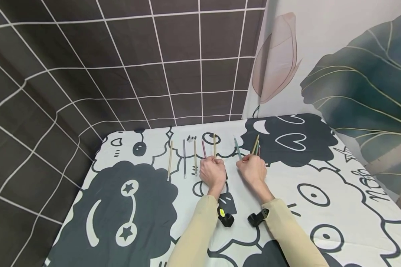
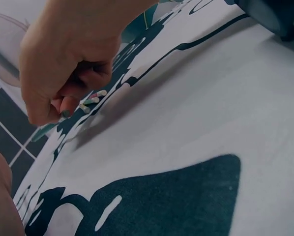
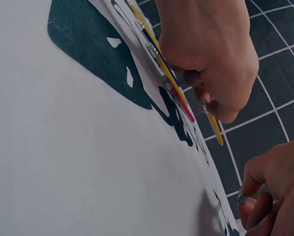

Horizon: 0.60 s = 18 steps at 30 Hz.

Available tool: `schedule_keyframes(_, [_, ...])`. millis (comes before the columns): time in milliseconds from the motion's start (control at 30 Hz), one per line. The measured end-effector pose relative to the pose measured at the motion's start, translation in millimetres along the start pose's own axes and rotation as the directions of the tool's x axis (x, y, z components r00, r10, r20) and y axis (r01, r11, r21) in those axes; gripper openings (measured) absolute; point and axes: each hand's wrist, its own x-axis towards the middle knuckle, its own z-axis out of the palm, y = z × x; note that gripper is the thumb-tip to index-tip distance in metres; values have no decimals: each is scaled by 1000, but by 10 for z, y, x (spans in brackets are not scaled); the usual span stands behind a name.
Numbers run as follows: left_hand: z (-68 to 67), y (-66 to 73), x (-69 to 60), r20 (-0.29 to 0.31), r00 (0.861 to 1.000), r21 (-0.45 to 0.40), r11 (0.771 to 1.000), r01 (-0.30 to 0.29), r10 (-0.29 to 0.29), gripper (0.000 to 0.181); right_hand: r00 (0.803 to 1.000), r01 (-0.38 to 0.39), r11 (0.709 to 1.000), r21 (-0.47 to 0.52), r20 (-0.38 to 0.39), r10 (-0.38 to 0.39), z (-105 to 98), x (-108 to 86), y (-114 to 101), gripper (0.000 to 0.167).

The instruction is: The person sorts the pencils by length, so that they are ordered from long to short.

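My left hand [image 1: 213,173] pinches a yellow pencil [image 1: 215,144], its tip pointing away from me. Just left of that hand a red pencil [image 1: 204,149] lies on the cloth. Between the thumb and fingers of my right hand [image 1: 253,170] is a teal pencil [image 1: 237,147], tilted left; its end [image 2: 65,113] shows in the left wrist view. Several other pencils [image 1: 256,144], yellow, green and red, stick out past the right hand; whether it also holds them I cannot tell. In the right wrist view, the left hand [image 3: 211,59] grips the yellow pencil [image 3: 216,129] above the cloth.
Left of my hands, a yellow pencil [image 1: 170,161], a dark pencil [image 1: 184,159] and another yellow pencil [image 1: 195,157] lie roughly parallel, spaced apart. A black-and-white patterned cloth [image 1: 120,207] covers the surface. Behind it hangs a dark gridded curtain [image 1: 180,40].
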Motion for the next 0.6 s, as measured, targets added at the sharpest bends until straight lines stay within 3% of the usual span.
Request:
schedule_keyframes(267, [42,-13,-79,-29,998,67,997,-46,49,7,1000,-16,1000,-15,19,17,90,6,-31,16])
schedule_keyframes(600, [77,-37,-96,-50,997,122,991,-58,64,7,999,-29,999,-23,39,30,174,15,-43,16])
